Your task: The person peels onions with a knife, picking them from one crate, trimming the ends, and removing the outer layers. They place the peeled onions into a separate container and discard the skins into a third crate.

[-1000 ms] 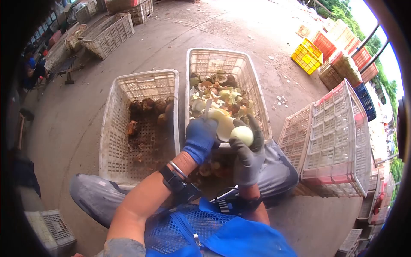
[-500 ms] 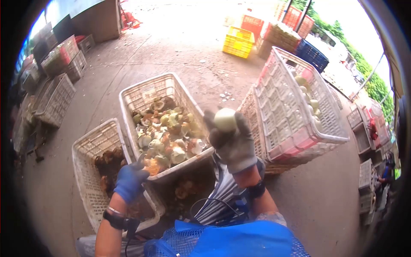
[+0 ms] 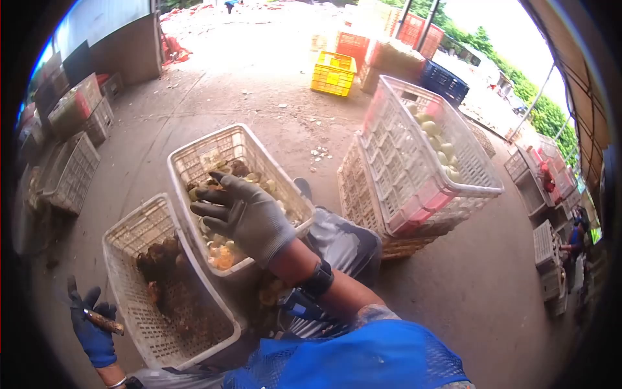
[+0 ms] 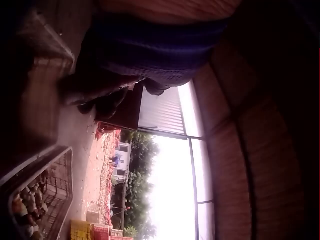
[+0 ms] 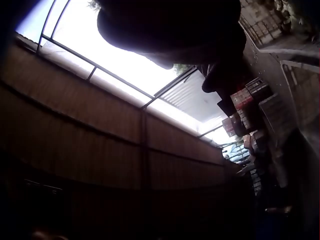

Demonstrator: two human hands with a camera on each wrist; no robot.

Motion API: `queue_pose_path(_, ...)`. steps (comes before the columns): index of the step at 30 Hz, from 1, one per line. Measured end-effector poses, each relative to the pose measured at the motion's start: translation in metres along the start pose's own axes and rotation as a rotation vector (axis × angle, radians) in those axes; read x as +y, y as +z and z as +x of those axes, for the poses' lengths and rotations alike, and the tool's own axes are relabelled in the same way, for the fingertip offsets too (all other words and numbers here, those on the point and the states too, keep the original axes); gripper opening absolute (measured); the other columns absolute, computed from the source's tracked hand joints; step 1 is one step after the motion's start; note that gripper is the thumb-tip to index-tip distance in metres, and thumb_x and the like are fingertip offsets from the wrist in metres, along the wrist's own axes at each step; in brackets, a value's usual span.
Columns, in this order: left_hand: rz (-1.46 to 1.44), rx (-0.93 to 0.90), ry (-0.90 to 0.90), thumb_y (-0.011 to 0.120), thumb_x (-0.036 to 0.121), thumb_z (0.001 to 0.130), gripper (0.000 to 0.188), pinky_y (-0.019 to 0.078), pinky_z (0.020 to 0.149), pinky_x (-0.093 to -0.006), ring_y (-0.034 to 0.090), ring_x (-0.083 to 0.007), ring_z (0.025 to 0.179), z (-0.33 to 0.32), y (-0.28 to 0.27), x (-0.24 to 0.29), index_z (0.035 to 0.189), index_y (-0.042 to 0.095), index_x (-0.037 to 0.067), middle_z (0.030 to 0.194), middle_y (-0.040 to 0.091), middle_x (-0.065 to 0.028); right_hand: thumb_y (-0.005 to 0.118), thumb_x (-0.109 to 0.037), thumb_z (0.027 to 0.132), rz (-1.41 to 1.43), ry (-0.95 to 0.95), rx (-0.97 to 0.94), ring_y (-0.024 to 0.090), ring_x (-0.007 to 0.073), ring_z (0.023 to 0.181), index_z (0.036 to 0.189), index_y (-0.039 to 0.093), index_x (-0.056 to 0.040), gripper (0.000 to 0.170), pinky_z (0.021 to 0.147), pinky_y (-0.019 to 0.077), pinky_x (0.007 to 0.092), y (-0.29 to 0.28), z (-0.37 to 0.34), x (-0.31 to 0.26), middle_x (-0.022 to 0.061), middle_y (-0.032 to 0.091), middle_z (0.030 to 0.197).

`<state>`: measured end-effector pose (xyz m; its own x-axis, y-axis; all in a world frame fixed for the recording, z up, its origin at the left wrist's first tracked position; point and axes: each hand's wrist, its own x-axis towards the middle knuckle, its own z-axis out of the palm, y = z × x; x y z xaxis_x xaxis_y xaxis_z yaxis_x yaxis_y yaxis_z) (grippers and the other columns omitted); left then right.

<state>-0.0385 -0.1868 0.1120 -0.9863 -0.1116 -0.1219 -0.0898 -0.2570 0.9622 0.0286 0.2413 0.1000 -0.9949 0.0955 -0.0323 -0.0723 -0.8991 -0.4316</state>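
My left hand (image 3: 94,327) in a blue glove is out at the lower left, beside the left crate (image 3: 133,324), holding a knife (image 3: 105,322) by its brown handle; the blade is hidden. In the left wrist view the blue glove (image 4: 150,55) is dark, with the handle (image 4: 105,87) jutting from it. My right hand (image 3: 249,217) in a grey glove is over the middle crate (image 3: 285,165), fingers stretched to the left and nothing in them. Onion peelings (image 3: 223,253) fill much of that crate. Brown unpeeled onions (image 3: 159,259) lie in the left crate.
On the right, a tall white crate (image 3: 414,168) stacked on another holds several pale peeled onions (image 3: 437,146). A yellow crate (image 3: 334,72) and a blue crate (image 3: 444,81) stand farther back. More crates (image 3: 71,172) line the left side. Another person (image 3: 575,238) is at the far right.
The peeled onion has left my right hand, which swung from the right crate's side leftward over the peelings. My left hand moved out left with the knife. The view turned right.
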Motion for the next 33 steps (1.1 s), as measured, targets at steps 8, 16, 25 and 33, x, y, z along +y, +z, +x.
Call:
queue_pose_path(8,0.042,0.134,-0.062,0.064,0.04,0.104,0.058,0.0597,0.049,-0.0309,0.064,-0.0153,0.052,-0.051,-0.024,-0.007,0.154,0.054,0.011,0.08,0.07,-0.0079,0.046,-0.016,0.113,-0.055,0.134,-0.374,0.047,0.0439,0.148,0.151,0.04,0.0022,0.043,0.112,0.0521,0.0494,0.085,0.091,0.093,0.0298,0.049,0.157)
queue_pose_path(16,-0.067,0.327,0.078,0.063,0.03,0.1,0.066,0.0566,0.048,-0.0288,0.056,-0.0098,0.05,-0.07,-0.049,0.014,0.153,0.047,-0.005,0.081,0.069,-0.0085,0.054,-0.024,0.109,-0.142,0.565,-0.094,0.062,0.0417,0.131,0.143,0.057,-0.0039,0.04,0.107,0.054,0.0508,0.018,0.25,0.284,0.0264,0.06,0.146)
queue_pose_path(25,-0.242,0.516,0.053,0.054,0.02,0.105,0.06,0.0618,0.051,-0.0371,0.058,-0.0152,0.047,-0.076,-0.057,0.018,0.155,0.041,-0.011,0.076,0.068,-0.0143,0.075,-0.023,0.087,-1.939,0.419,-0.216,0.069,0.0347,0.123,0.136,0.069,-0.0054,0.053,0.105,0.0528,0.0392,-0.106,0.21,0.446,0.0205,0.073,0.128)
queue_pose_path(33,-0.621,0.156,0.028,0.063,0.016,0.106,0.073,0.0582,0.064,-0.0287,0.067,-0.0152,0.063,-0.078,-0.071,-0.019,0.167,0.026,0.0,0.09,0.076,-0.0236,0.074,-0.029,0.088,-2.295,0.656,-0.413,0.069,0.0369,0.12,0.123,0.075,-0.0117,0.039,0.101,0.0563,0.0443,-0.11,0.222,0.484,0.0193,0.072,0.126)
